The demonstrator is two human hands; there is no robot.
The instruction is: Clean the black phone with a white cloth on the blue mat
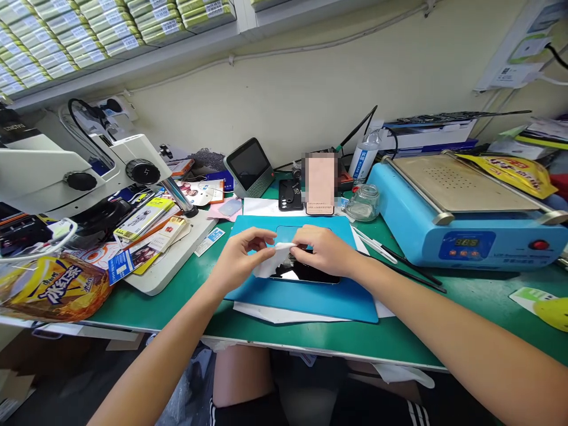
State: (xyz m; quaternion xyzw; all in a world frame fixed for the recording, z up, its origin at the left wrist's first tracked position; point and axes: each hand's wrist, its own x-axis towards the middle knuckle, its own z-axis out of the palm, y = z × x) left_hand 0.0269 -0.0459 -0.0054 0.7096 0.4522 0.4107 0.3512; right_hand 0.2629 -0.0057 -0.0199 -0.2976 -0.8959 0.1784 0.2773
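A white wipe is stretched between my two hands, just above a phone with a glossy black screen. My left hand pinches the wipe's left side between thumb and fingers. At its upper right edge, my right hand grips it with bent fingers. The phone lies flat on a blue mat, partly covered by the wipe and my right hand. Behind my hands, a thin, dark-edged rectangular outline shows on the mat; what it is I cannot tell.
A blue heating-plate machine stands at the right. Tweezers lie beside the mat. Behind are a propped, lit phone, a glass jar and a small display. At left stand a microscope and a tea bottle.
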